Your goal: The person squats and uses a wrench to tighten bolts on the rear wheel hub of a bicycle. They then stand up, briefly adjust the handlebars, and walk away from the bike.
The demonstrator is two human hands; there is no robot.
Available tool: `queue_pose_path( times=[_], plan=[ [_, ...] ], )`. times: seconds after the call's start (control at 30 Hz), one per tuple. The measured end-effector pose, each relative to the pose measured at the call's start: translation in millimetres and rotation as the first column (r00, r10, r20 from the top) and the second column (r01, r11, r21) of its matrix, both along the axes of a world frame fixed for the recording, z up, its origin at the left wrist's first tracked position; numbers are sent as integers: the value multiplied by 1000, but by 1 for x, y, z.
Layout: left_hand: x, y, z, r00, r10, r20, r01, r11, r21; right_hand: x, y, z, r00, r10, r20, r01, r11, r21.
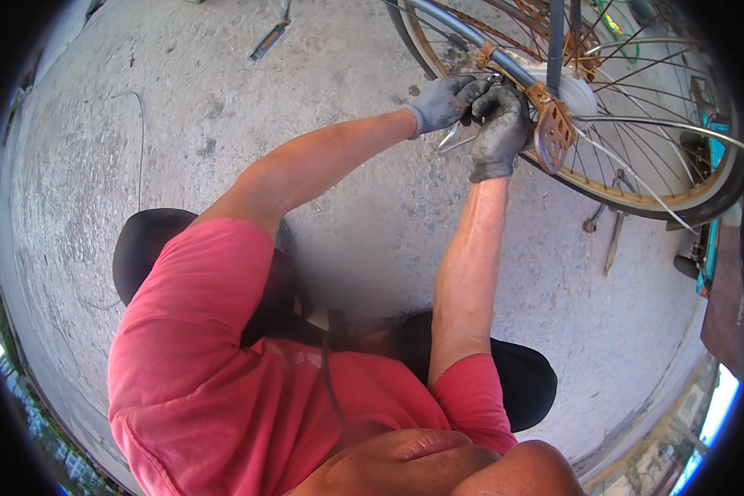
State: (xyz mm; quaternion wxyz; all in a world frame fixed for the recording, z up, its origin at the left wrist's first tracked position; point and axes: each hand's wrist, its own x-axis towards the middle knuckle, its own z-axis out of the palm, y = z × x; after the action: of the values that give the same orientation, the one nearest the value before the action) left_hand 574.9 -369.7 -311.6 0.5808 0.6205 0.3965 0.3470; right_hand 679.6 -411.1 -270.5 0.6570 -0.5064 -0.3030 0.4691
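My left hand (442,106), in a grey glove with dark fingertips, reaches in from the left with its fingers pinched together. Right beside it, my right hand (501,136), gloved the same way, has its fingers curled inward. Both meet at a small metal part close to the bicycle's grey-blue frame tube (511,68); the fingers hide what they grip. A thin silver rod (455,137) shows below the hands. Just right of my right hand are a rusty perforated plate (554,139) and the spoked rear wheel (649,188).
A white disc (580,97) sits by the wheel hub. Metal tools (613,240) lie on the concrete below the tyre. Farther off lies a flat-ended tool (268,41). A thin wire (141,149) rests at left. A turquoise object (708,248) stands at the right edge.
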Motion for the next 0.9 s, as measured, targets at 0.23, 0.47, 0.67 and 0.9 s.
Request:
queue_pose_path(
  times=[0.23, 0.47, 0.67, 0.9],
  plan=[
    [-15, 19, 15, 952, -119, -282, 194, 948, 254, 13, 12, -30, 981, 85, -173, -60, 988, 144],
    [-16, 29, 19, 886, -128, -446, 274, 920, 281, 7, 8, -18, 997, 3, -80, 5, 994, 107],
    [-23, 52, 28, 680, -144, -719, 468, 840, 275, 3, 7, -14, 998, -28, 53, 24, 996, 84],
    [-25, 46, 53, 665, -224, -712, 406, 909, 94, 5, 5, -15, 990, -41, 135, 29, 996, 87]
  ],
)
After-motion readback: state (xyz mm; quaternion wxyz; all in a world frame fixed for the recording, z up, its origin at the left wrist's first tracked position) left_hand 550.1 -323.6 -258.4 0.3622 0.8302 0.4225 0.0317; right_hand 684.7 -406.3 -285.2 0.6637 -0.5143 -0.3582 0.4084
